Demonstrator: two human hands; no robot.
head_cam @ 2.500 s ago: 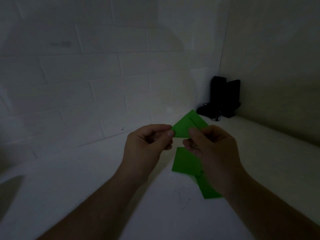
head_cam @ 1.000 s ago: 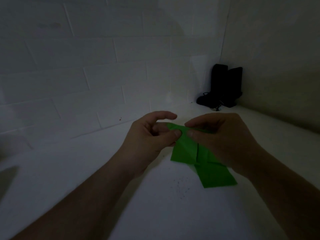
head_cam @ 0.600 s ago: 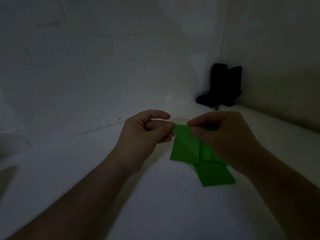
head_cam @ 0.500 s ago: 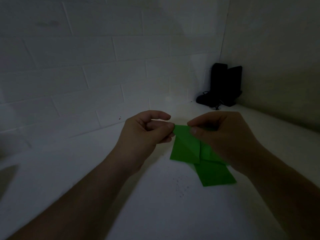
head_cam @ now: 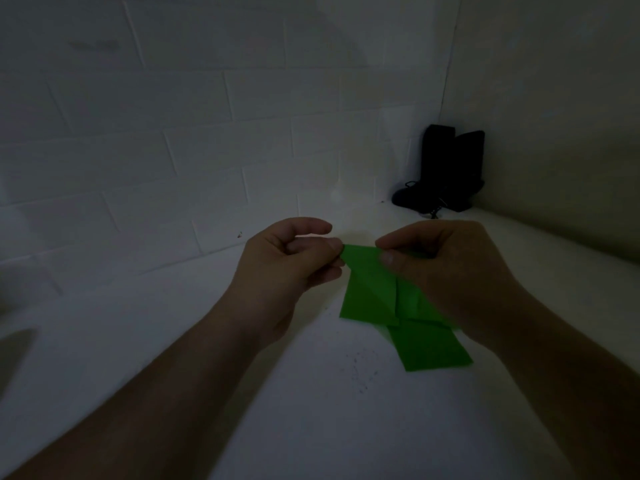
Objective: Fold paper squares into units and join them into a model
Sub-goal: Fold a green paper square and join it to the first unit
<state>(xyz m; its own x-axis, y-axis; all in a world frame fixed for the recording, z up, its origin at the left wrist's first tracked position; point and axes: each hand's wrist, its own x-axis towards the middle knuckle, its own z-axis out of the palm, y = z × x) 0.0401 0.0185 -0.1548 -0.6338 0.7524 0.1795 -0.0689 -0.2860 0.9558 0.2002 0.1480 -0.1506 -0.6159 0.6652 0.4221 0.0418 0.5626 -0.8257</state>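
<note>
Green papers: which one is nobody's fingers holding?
The green strip lying on the white table, nearest the camera. The folded green piece beyond it is pinched by the left hand and right hand.

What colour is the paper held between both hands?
Green, plain with no pattern: the folded paper, clearest in the head view.

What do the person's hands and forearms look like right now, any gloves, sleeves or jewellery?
Both the left hand and right hand are bare: no gloves, and no rings or watch visible. The forearms are uncovered right to the frame's bottom edge, no sleeves showing. The dim light could hide small markings.
</note>
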